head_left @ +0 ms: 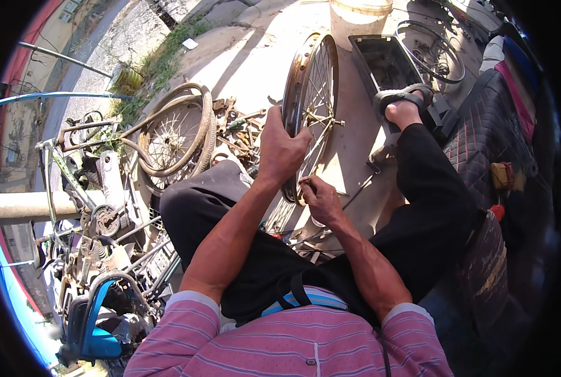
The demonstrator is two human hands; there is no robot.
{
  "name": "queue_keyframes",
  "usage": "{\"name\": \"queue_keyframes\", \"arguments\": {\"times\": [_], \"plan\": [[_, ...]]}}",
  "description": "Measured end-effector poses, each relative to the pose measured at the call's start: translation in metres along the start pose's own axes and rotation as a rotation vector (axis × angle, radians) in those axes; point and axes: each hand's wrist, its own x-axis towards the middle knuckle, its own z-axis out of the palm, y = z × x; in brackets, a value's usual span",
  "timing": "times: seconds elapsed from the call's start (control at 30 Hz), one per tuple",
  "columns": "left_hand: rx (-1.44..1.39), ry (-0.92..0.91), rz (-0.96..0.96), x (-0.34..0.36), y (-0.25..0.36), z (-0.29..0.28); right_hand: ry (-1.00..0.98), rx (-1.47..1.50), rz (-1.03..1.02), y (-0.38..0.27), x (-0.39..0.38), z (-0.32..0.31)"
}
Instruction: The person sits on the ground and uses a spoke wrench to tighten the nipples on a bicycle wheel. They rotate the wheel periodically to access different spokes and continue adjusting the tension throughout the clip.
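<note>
A bare spoked bicycle wheel (331, 75) with a dark, rust-spotted rim stands upright between my legs. My left hand (282, 146) is closed around its left side, thumb toward the spokes. My right hand (320, 200) is lower and nearer me, its fingers pinched at the lower rim beside the spokes; whether a small item is between them is too small to tell. The hub axle (331, 122) sticks out to the right. My sandalled foot (404, 108) rests beside a black plastic box (371, 56).
Left lie a tyred wheel (167, 157), scattered tools (242, 125), bike frames (67, 176) and a blue-trimmed metal part (101, 339). Behind are a bucket (359, 16) and coiled bands (450, 53). A quilted dark pad (462, 144) lies at the right.
</note>
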Motion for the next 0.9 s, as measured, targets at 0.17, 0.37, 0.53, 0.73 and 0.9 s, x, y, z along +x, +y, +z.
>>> {"name": "queue_keyframes", "arguments": {"times": [0.17,0.37,0.53,0.73,0.9], "plan": [[0.002,-0.050,-0.056,0.002,0.005,-0.004,-0.053,-0.027,-0.089,0.009,0.004,-0.006],[-0.023,-0.046,-0.062,-0.001,0.003,-0.005,-0.131,-0.088,-0.004,0.006,0.003,-0.003],[-0.005,-0.039,-0.008,-0.001,0.004,-0.003,-0.025,-0.211,-0.119,0.010,-0.002,0.002],[-0.029,-0.027,-0.034,0.003,0.006,-0.003,-0.024,-0.281,-0.261,0.004,-0.006,-0.002],[-0.015,-0.003,0.003,0.002,-0.005,-0.005,-0.038,-0.411,-0.263,-0.004,-0.006,-0.003]]}}
